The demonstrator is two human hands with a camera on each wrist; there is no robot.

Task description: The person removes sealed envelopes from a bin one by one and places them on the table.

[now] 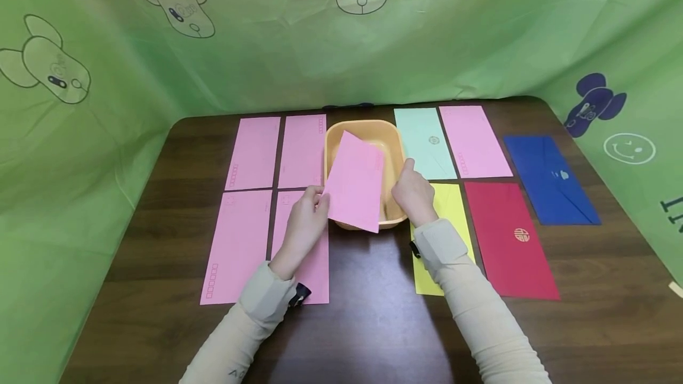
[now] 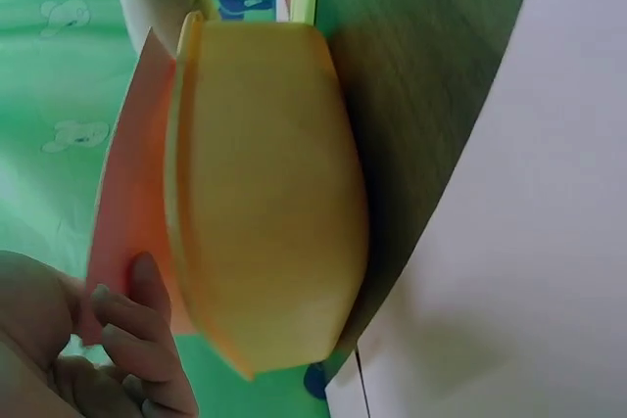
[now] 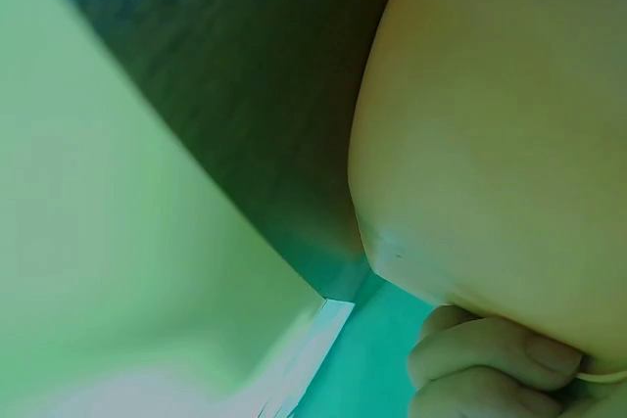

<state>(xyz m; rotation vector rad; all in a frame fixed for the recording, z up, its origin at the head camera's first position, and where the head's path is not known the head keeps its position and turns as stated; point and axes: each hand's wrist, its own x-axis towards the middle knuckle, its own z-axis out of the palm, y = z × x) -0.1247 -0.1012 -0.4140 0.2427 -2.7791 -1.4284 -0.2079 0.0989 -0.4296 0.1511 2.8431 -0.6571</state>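
Observation:
A pink envelope (image 1: 354, 179) lies tilted over the opening of an orange-yellow plastic basin (image 1: 396, 153) at the middle of the table. My left hand (image 1: 305, 219) pinches the envelope's near left edge between thumb and fingers. In the left wrist view the envelope (image 2: 132, 193) slants above the rim, and the basin's outer wall (image 2: 265, 193) faces the camera. On the right side, my right hand (image 1: 415, 194) grips the basin's rim. Its curled fingers (image 3: 490, 354) show below the basin wall (image 3: 500, 144) in the right wrist view; the thumb is mostly hidden there.
Several pink envelopes (image 1: 237, 242) lie in rows left of the basin. On the right are a mint envelope (image 1: 424, 141), another pink envelope (image 1: 475, 141), a yellow one (image 1: 453, 212), a red one (image 1: 507, 236) and a blue one (image 1: 549, 182). A green curtain (image 1: 267, 64) borders the table.

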